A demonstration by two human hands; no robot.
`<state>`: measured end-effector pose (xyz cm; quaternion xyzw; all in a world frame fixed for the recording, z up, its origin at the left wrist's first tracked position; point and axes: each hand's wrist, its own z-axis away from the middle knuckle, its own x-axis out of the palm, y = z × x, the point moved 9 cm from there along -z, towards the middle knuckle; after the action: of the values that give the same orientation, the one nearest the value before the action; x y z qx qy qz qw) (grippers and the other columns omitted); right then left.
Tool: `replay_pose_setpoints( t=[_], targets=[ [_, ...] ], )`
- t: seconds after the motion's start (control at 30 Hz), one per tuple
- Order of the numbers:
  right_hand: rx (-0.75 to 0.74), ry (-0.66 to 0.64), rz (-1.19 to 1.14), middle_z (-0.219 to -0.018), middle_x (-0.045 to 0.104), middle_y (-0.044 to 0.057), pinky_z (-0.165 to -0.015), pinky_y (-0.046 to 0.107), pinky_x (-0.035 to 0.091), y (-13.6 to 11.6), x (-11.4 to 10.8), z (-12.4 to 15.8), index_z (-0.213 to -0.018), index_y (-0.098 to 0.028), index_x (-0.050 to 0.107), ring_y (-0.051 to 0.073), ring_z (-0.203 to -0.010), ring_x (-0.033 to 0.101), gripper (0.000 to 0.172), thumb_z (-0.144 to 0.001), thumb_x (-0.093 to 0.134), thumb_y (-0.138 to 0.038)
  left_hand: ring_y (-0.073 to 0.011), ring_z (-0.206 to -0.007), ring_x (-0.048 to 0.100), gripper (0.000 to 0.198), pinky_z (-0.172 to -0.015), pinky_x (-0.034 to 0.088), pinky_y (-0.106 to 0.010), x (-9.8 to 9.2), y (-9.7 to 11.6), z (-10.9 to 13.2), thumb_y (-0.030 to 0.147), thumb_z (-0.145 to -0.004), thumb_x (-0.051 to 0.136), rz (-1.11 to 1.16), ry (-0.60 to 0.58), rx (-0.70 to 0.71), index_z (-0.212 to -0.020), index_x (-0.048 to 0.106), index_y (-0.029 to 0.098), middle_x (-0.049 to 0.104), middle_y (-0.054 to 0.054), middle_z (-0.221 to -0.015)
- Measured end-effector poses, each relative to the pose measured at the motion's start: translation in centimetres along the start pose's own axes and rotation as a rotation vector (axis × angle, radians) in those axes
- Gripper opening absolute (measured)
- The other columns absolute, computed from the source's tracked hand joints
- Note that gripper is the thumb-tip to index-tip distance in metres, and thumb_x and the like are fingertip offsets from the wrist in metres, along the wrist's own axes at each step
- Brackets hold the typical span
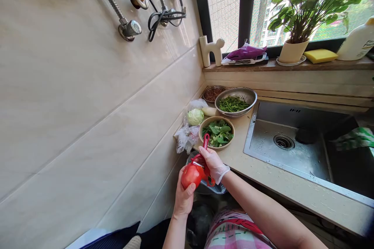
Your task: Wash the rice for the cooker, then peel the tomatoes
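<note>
Our bare left hand (pixel 184 198) grasps a red tomato (pixel 189 178), its fingers curved about the sides, on the near side of the basket (pixel 233 135) of leafy greens. Our gloved right hand (pixel 214 164), just beside it and closer to the basket, has its fingers closed around a red peeler (pixel 206 142). The peeler's handle points up toward the basket and its head lies against the tomato; we cannot tell how deep the blade bites. Strips of tomato skin (pixel 209 182) hang under our right hand, above a plastic-lined container (pixel 219 188), partly hidden, nearer to us than the basket.

We have the tomato out past the front edge of the tabletop (pixel 242 161), in the open room before the basket. That edge passes close to the basket's near rim, then slants off to its right. Left of the basket, the tiled wall (pixel 87 105) bounds our reach, with a cabbage (pixel 195 116) and plastic bags (pixel 183 140) between. Just behind the basket sits a steel colander (pixel 253 98) of cut greens. Right of the basket, a strip of tabletop leads to the sink (pixel 263 130).
</note>
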<state>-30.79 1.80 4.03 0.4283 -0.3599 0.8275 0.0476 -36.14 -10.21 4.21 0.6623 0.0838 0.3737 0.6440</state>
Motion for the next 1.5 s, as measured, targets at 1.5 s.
replay_pose_setpoints(
  t=[1.5],
  targets=[
    [0.051, 0.066, 0.032, -0.046, 0.059, -0.002, -0.046, 0.024, 0.040, 1.1, -0.8, 0.4, -0.063, -0.020, 0.050, 0.012, -0.043, 0.054, 0.043, -0.056, 0.078, -0.052, -0.0214, -0.091, 0.060, 0.066, -0.076, 0.048, -0.030, 0.0, -0.4, 0.4, 0.036, -0.059, 0.082, -0.120, -0.105, -0.149, -0.118, 0.055, 0.025, 0.063, -0.007, -0.109]
  ],
)
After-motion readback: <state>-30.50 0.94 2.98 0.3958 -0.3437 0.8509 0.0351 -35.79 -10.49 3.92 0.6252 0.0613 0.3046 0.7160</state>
